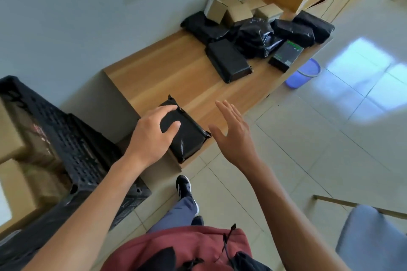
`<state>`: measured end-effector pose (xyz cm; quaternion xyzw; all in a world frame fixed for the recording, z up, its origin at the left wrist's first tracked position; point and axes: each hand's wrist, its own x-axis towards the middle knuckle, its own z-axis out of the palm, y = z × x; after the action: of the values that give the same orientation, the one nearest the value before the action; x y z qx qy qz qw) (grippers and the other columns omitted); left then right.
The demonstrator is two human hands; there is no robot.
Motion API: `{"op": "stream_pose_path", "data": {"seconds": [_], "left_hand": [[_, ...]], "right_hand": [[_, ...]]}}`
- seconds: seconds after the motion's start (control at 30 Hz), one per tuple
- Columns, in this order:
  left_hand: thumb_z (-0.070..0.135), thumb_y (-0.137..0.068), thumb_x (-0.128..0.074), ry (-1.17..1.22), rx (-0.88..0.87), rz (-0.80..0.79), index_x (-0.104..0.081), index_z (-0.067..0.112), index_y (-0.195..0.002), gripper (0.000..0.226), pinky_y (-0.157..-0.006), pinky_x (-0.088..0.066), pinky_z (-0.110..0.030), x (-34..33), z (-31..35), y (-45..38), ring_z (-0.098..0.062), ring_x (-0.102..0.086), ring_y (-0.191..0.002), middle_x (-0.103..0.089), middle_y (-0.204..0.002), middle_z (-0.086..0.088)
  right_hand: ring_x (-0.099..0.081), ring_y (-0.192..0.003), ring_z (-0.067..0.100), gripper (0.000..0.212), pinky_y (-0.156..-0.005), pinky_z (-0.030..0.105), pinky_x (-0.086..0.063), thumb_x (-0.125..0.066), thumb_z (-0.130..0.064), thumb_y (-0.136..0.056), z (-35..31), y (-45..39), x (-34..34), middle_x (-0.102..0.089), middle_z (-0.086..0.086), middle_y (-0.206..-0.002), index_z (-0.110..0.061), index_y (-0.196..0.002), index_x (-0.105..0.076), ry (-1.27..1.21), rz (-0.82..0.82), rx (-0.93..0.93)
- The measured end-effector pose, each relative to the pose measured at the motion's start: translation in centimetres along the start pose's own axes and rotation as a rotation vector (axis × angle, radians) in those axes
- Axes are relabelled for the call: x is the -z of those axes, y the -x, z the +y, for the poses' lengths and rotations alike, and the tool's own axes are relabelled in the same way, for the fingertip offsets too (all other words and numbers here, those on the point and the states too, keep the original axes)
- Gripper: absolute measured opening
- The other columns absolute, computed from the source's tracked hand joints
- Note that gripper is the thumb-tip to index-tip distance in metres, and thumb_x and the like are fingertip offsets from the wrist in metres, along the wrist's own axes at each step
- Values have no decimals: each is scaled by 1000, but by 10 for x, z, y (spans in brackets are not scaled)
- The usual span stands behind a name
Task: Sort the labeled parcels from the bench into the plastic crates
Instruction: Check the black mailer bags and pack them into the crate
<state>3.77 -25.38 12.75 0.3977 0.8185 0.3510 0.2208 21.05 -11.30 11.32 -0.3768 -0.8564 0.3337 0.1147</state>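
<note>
- Black-wrapped parcel (185, 132) lies at the bench's (176, 66) near end, overhanging the front edge.
- Left hand (152, 134) grips the parcel from above, fingers curled over its top.
- Right hand (233, 132) hovers just beside it, fingers straight and spread, holding nothing.
- More parcels (253, 37) and boxes (237, 12) crowd the far end.
- Black crate (81, 145) stands left of the bench.

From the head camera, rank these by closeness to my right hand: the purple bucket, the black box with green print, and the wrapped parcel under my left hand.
From the right hand:
1. Wrapped parcel, just left of it, gripped by the left hand.
2. Black box with green print, farther up the bench.
3. Purple bucket, on the floor beyond; close to the box's rank.
</note>
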Motion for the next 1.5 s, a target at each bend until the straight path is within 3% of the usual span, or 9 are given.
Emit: {"op": "stream_pose_path", "data": {"seconds": [0.53,0.73,0.93,1.1,1.2,1.3,1.37,1.43,1.5], "left_hand": [[32,-105,-59,63,267,6,-54,25,-149,45,-117,-39,-39,-13,-58,-98,-14,-44,-144,-53,-152,8],[32,-105,-59,78,522,49,-50,23,-151,48,-110,-39,-35,-32,-80,-95,-18,-48,-138,-51,-153,2],[38,-103,-58,148,834,29,-28,23,-164,69,-110,-45,-40,-64,-89,-86,-26,-50,-141,-42,-162,-5],[40,-103,-54,156,981,27,-22,21,-165,72,-90,-55,-41,-96,-80,-90,-24,-68,-92,-71,-113,-8],[39,-104,-56,205,995,52,-18,20,-166,75,-105,-50,-42,-114,-76,-95,-27,-65,-115,-63,-136,-9],[37,-105,-56,234,990,93,-17,18,-166,75,-116,-36,-38,-122,-74,-98,-26,-40,-149,-35,-167,-4],[38,-105,-57,249,999,117,-18,18,-166,75,-119,-32,-38,-126,-75,-99,-25,-32,-153,-30,-169,-4],[38,-104,-57,248,1011,144,-19,16,-166,76,-120,-31,-39,-129,-74,-103,-26,-31,-154,-31,-169,-6],[38,-104,-59,248,1008,165,-19,14,-166,78,-120,-32,-40,-131,-71,-107,-27,-30,-154,-31,-168,-8]], "right_hand": [[-21,-159,22,62,-127,51,-23,-58,-32,-104,26,-132,-42,-32,5,-168,-26,-161,-34,98,-244,44],[-30,-155,23,62,-122,54,-32,-58,-30,-103,46,-164,-75,-38,2,-166,-21,-160,-35,137,-445,48],[-36,-151,30,64,-119,49,-36,-56,-28,-104,63,-189,-100,-37,6,-165,-17,-162,-29,207,-723,27],[-64,-110,34,55,-88,43,-54,-56,-24,-103,70,-202,-114,-63,13,-135,-19,-155,-38,221,-890,-1],[-64,-106,32,51,-83,39,-53,-57,-23,-102,76,-209,-120,-67,10,-126,-20,-150,-44,224,-949,25],[-65,-102,31,48,-85,42,-56,-57,-23,-101,80,-214,-122,-70,10,-118,-23,-147,-47,214,-1006,20],[-66,-105,26,47,-85,37,-58,-58,-20,-99,78,-216,-120,-71,2,-119,-26,-145,-50,170,-1034,4],[-66,-104,17,50,-74,17,-51,-62,-15,-96,74,-218,-118,-70,-8,-118,-28,-144,-54,125,-1062,-7],[-68,-104,13,57,-73,17,-51,-62,-10,-92,70,-220,-115,-72,-11,-117,-31,-144,-54,79,-1064,-24]]}}
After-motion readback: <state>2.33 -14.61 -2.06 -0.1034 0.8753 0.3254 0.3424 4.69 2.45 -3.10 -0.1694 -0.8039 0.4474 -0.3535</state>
